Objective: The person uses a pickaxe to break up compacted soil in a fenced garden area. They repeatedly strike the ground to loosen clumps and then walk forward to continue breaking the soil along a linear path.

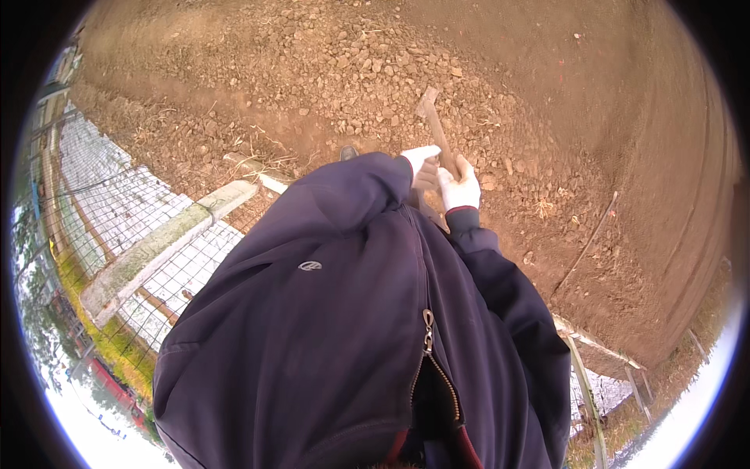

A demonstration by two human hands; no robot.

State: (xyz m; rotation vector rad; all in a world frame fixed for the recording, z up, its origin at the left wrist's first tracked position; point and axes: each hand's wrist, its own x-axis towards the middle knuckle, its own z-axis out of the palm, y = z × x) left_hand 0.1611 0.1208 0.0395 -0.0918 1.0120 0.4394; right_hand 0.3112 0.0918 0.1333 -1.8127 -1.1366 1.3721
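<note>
My left hand [423, 166], in a white glove, is curled against the left side of a tool's wooden handle [440, 136]. Close beside it, my right hand [461, 189] is also gloved in white and closed around the handle lower down. The handle slants up and slightly left to a broad, soil-coloured head [428, 102], which looks like that of a hoe or mattock. That head is over loose clods of earth [375, 64]. My fingers and sleeves hide the lower part of the handle. Part of a shoe [348, 153] shows left of my hands.
Bare brown soil [621, 117] stretches ahead and right, with a thin stick [586, 243] lying on it. At left, a concrete post [170, 246] and wire mesh fence [126, 205] border white sheeting [96, 155]. More posts [586, 387] stand behind at lower right.
</note>
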